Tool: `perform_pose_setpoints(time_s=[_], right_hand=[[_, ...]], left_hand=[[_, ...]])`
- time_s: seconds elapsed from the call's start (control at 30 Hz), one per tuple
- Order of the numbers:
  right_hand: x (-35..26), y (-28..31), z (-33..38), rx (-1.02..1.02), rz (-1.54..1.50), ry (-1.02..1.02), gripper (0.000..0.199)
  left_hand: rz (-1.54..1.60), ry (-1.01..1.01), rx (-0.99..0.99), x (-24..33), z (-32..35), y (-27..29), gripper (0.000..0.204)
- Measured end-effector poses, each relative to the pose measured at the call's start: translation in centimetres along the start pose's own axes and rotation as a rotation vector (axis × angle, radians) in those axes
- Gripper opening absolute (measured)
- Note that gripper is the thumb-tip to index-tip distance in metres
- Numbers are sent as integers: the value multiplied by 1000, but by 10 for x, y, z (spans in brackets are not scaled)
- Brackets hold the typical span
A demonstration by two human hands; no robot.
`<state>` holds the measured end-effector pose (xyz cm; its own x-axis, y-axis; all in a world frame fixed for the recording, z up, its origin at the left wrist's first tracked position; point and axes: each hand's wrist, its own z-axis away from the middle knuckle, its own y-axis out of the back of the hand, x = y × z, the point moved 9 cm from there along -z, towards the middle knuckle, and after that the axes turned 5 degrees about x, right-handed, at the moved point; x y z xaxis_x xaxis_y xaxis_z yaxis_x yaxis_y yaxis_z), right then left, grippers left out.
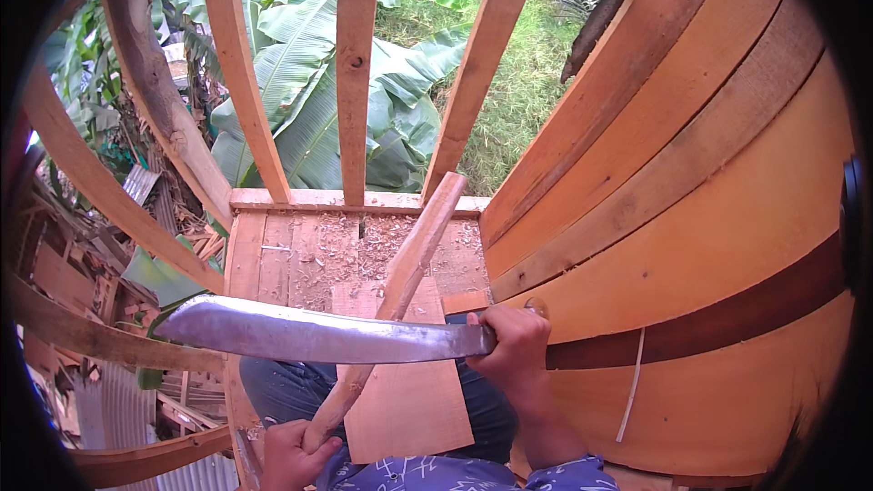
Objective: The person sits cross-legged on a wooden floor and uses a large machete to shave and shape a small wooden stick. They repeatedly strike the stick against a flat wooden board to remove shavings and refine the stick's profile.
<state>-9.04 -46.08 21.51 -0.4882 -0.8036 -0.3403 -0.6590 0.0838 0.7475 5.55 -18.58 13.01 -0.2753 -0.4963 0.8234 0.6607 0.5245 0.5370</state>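
My right hand (516, 345) is closed round the handle of a machete (318, 332), whose broad steel blade points left, with its tip past the platform's left side. My left hand (293, 456) grips the lower end of a long wooden stick (409, 264), roughly shaped and wider in its upper part. The stick slants up and away to the right, and the blade crosses over its middle. Whether the edge touches the wood cannot be told. A flat wooden board (414, 414) lies over my lap beneath both.
Wood shavings (382, 241) litter the plank platform (282, 282) ahead. Upright slats (356, 82) fence the far side and the left. A curved wall of orange boards (655, 282) stands close on my right, with a thin pale strip (631, 386) against it. Banana leaves (300, 100) grow beyond the slats.
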Motion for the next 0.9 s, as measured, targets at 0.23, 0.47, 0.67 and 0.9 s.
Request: perform_pose_setpoints(time_s=[0.23, 0.47, 0.67, 0.9], right_hand=[[45, 7, -7, 58, 52, -227, 18], [8, -7, -3, 8, 19, -47, 21], [80, -28, 9, -52, -14, -325, 27], [58, -86, 39, -257, -275, -160, 30]], left_hand=[[-2, 40, 46, -17, 12, 15, 31], [-61, -8, 16, -10, 11, 7, 32], [-171, 19, 111, -53, 26, 17, 42], [-402, 59, 320, -113, 55, 5, 46]])
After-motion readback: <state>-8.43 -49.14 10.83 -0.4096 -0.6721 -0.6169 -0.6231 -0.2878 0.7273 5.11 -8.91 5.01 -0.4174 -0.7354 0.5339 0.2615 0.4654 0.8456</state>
